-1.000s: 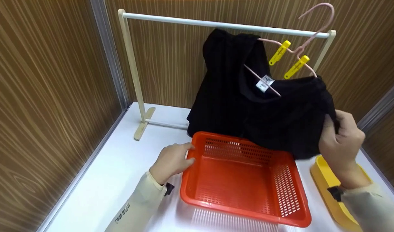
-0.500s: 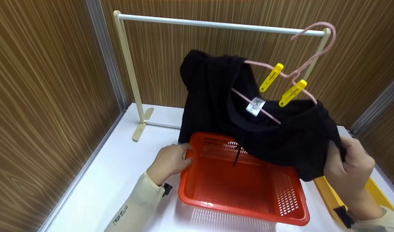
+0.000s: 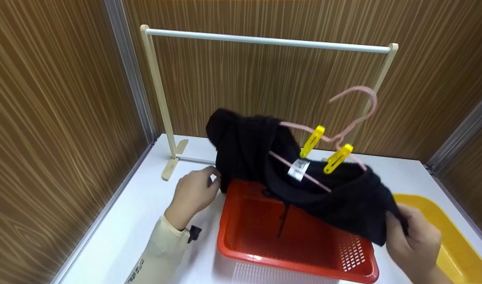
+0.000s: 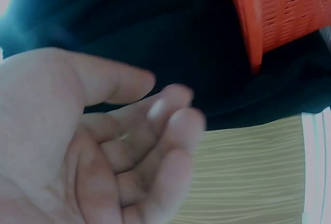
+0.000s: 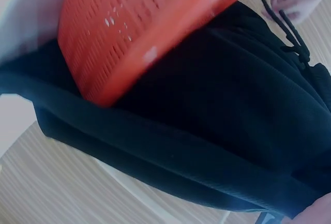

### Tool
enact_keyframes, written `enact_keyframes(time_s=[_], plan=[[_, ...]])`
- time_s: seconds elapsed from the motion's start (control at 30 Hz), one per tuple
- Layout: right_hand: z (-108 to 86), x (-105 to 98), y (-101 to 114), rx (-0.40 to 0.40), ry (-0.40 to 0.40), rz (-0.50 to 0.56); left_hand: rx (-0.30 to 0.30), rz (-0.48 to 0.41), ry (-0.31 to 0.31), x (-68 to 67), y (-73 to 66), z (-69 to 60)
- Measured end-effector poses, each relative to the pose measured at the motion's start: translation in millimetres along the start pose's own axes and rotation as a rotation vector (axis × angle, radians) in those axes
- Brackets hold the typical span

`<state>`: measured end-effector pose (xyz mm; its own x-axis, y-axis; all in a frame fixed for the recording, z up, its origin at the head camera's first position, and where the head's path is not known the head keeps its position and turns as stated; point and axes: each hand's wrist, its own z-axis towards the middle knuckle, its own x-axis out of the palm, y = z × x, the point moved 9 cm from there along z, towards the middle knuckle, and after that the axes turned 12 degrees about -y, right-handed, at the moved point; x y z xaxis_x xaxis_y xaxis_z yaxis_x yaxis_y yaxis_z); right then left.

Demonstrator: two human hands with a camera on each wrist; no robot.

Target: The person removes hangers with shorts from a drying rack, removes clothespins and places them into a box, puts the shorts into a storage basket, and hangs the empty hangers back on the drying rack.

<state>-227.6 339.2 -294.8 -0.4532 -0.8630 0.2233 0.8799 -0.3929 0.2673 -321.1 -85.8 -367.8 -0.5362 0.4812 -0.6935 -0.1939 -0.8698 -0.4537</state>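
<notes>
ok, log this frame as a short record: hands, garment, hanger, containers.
right hand: grips the black garment by one edge
left hand: beside the garment, fingers loosely curled, holding nothing
hanger: pink hanger in the garment's opening, off the white rail
clips: two, yellow clips on the hanger
tag: white tag inside the opening
basket: red basket, partly covered by the garment in the head view
tub: yellow tub, partly behind the right hand in the head view
</notes>
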Motion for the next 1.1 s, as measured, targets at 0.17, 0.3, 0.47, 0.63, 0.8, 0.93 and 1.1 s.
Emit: enact_keyframes(time_s=[0.17,0.3,0.47,0.63,0.8,0.93,1.1], plan=[[-14.6,-3,5,-0.047,0.045,0.041,-0.003,-0.077,-0.185,-21.7,-2.7,1.9],[-23.3,-6,3,-0.015,0.109,0.116,0.014,-0.214,-0.338,-36.5,-6.8,0.3],[-28.6,-7,-2,-0.014,0.204,0.175,0.144,-0.321,-0.482,-49.8,-19.5,-2.7],[-40.3,-7,-14,-0.040,0.312,0.188,0.396,-0.363,-0.317,-32.8,-44.1,-7.5],[-57.1,-11,-48,0.073,0.451,0.135,0.520,-0.230,0.052,12.2,-59.0,-20.5],[-69.7,-11,-78,0.075,0.561,-0.057,0.464,-0.113,0.185,41.9,-57.2,-26.2],[-79.3,8,-89,-0.021,0.727,-0.399,0.424,-0.041,0.150,64.2,-51.5,-26.6]])
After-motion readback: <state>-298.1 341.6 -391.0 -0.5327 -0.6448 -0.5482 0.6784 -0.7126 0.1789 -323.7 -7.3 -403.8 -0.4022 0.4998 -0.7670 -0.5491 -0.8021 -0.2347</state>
